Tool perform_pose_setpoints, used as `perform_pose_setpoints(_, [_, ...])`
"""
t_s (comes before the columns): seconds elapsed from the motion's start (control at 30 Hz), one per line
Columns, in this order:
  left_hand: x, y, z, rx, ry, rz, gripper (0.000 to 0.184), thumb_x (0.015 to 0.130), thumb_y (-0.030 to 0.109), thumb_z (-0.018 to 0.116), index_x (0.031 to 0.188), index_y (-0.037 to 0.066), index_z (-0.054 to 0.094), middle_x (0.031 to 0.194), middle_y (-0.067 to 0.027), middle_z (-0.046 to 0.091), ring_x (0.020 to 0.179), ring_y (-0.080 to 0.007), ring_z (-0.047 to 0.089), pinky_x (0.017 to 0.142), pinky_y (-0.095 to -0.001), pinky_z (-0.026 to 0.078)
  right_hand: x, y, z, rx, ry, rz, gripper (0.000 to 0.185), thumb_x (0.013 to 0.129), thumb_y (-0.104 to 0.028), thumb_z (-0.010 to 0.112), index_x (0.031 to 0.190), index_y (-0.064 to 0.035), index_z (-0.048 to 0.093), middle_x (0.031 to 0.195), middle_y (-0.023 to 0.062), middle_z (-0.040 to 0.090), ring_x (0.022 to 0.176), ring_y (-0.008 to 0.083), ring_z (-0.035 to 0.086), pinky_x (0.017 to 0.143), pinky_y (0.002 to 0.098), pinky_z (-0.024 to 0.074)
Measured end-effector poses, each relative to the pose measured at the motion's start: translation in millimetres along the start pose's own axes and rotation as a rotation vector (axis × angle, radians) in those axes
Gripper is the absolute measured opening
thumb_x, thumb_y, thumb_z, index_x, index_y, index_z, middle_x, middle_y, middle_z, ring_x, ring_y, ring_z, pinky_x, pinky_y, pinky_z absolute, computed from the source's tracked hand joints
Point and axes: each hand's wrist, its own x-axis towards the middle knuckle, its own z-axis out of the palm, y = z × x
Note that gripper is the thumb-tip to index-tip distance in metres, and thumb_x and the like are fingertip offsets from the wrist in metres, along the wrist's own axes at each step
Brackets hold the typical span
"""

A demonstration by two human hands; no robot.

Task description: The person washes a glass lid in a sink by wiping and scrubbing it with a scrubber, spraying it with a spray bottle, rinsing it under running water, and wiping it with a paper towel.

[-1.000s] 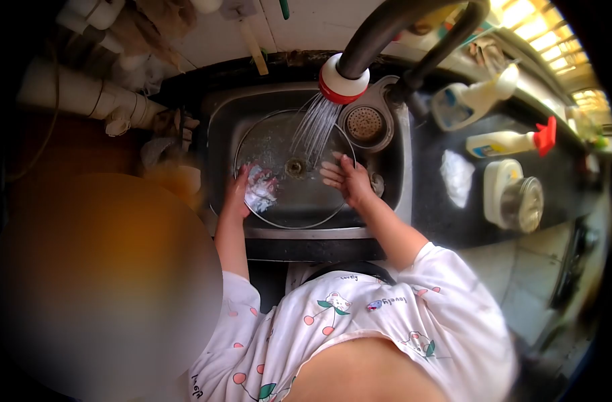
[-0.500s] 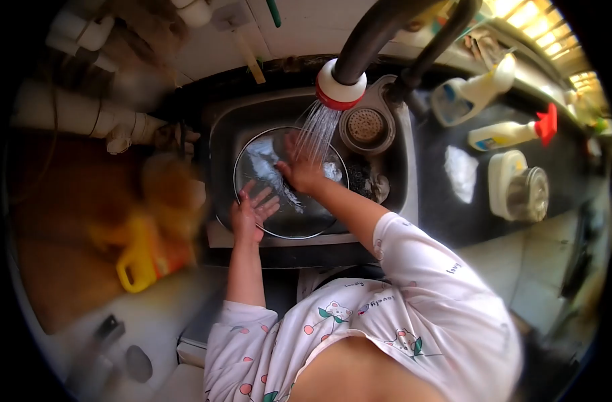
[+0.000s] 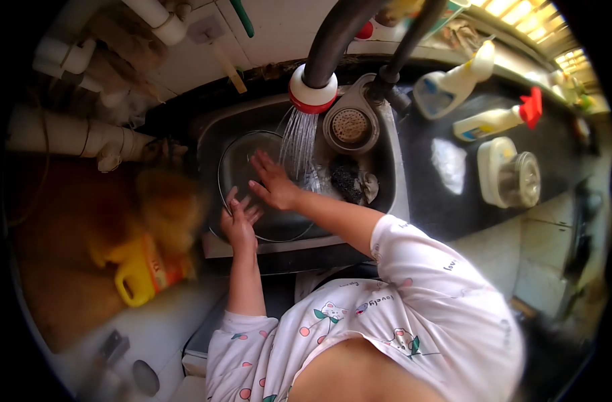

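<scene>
A round clear glass lid [image 3: 241, 157] with a thin metal rim is held over the sink, and the basin shows through it. My left hand [image 3: 239, 222] grips the lid's near-left edge, thumb raised at the rim and fingers partly spread against the glass. My right hand [image 3: 274, 182] lies flat over the lid with its fingers stretched out. Just right of that hand, water streams from the red-and-white faucet head [image 3: 313, 90]. Whether the right palm presses on the glass is hard to tell.
In the metal sink [image 3: 396, 154] are a drain strainer [image 3: 351, 126] and a dark scouring pad [image 3: 346, 179]. Spray bottles [image 3: 453, 84], a crumpled plastic bag [image 3: 449, 165] and a lidded jar [image 3: 520, 179] stand on the right counter. A yellow jug [image 3: 137, 275] is at left.
My right hand has moved toward me and out of the stream. White reflections on the lid have gone, and its outline looks narrower. The whole view has shifted slightly.
</scene>
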Motion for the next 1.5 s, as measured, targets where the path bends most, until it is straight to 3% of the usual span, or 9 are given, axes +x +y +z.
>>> perform_pose_setpoints(0.13, [-10.9,-8.2,-3.6,0.892,0.009,0.51,0.036,0.091,0.016,0.045,0.125,0.005,0.044,0.115,-0.0223,0.054,0.093,-0.0367,0.06,0.073,-0.0371,0.05,2.0,-80.8,-71.2,1.139,0.078,0.63,0.067,0.089,-0.05,0.042,0.136,-0.0043,0.029,0.133,0.0152,0.039,0.115,0.0234,0.043,0.087,0.0352,0.0404])
perform_pose_setpoints(0.27, [-29.6,-4.3,14.5,1.052,-0.291,0.817,0.055,0.081,0.005,0.052,0.133,0.004,0.034,0.133,-0.0217,0.037,0.121,-0.0367,0.039,0.097,-0.0403,0.034,-3.9,-52.1,-76.5,1.453,0.151,0.747,0.048,0.093,-0.04,0.039,0.126,-0.0055,0.039,0.126,0.0117,0.046,0.108,0.0226,0.048,0.08,0.0335,0.0431])
perform_pose_setpoints(0.37, [-42.0,-10.4,39.1,0.838,-0.408,0.891,0.055,0.087,0.015,0.046,0.137,0.002,0.025,0.142,-0.0211,0.022,0.131,-0.0376,0.022,0.105,-0.0432,0.022,-25.7,-54.7,-102.2,1.432,0.124,0.7,0.053,0.093,-0.04,0.038,0.133,-0.0059,0.031,0.13,0.0135,0.043,0.117,0.0289,0.044,0.087,0.0415,0.0429])
perform_pose_setpoints(0.43, [-38.4,-19.1,61.8,0.573,-0.436,0.916,0.056,0.091,0.022,0.04,0.139,0.001,0.019,0.144,-0.0208,0.015,0.133,-0.0383,0.014,0.107,-0.0443,0.015,-38.2,-47.4,-104.8,1.49,0.107,0.575,0.048,0.094,-0.039,0.039,0.127,-0.0046,0.04,0.121,0.0099,0.051,0.105,0.0212,0.052,0.084,0.0328,0.0427])
perform_pose_setpoints(0.53, [-3.0,-10.7,111.0,0.687,-0.154,0.816,0.06,0.092,0.035,0.033,0.137,-0.002,0.021,0.144,-0.0219,0.017,0.133,-0.0374,0.015,0.107,-0.0432,0.013,-51.3,-30.0,-96.7,1.285,0.039,0.472,0.049,0.093,-0.041,0.04,0.126,-0.0046,0.042,0.121,0.0086,0.051,0.107,0.021,0.051,0.088,0.0333,0.0422])
perform_pose_setpoints(0.67, [80.2,-8.0,144.5,0.882,0.14,0.759,0.06,0.09,0.042,0.036,0.132,-0.002,0.034,0.137,-0.0231,0.031,0.127,-0.038,0.03,0.103,-0.0457,0.024,-59.5,-28.5,-106.0,1.312,-0.007,0.387,0.054,0.093,-0.043,0.04,0.13,-0.0035,0.037,0.125,0.0115,0.048,0.111,0.0246,0.049,0.089,0.0378,0.0429])
perform_pose_setpoints(0.9, [171.1,-8.0,104.7,0.932,-0.074,0.112,0.064,0.092,0.051,0.024,0.123,0.0,0.046,0.125,-0.0199,0.048,0.121,-0.0349,0.04,0.099,-0.0406,0.031,-67.2,-24.9,-138.5,1.356,0.03,0.336,0.062,0.092,-0.046,0.038,0.132,0.0006,0.03,0.129,0.0199,0.043,0.115,0.0323,0.047,0.088,0.0458,0.0453])
perform_pose_setpoints(1.13, [121.1,-71.2,41.1,0.594,-0.201,0.678,0.051,0.094,0.032,0.036,0.135,0.002,0.03,0.14,-0.0177,0.029,0.13,-0.0317,0.027,0.106,-0.0363,0.022,-62.5,-9.6,-147.6,1.476,0.215,0.343,0.058,0.093,-0.042,0.038,0.133,-0.0016,0.029,0.129,0.0191,0.043,0.113,0.0306,0.049,0.089,0.0447,0.0443])
perform_pose_setpoints(1.5, [19.3,-45.3,88.7,1.001,0.139,0.705,0.057,0.089,0.031,0.041,0.136,0.003,0.027,0.139,-0.0239,0.026,0.129,-0.0387,0.024,0.105,-0.0503,0.017,-46.8,22.7,-146.8,1.573,0.212,0.303,0.054,0.095,-0.041,0.03,0.132,-0.0021,0.031,0.129,0.0192,0.043,0.115,0.0324,0.048,0.09,0.0478,0.0439])
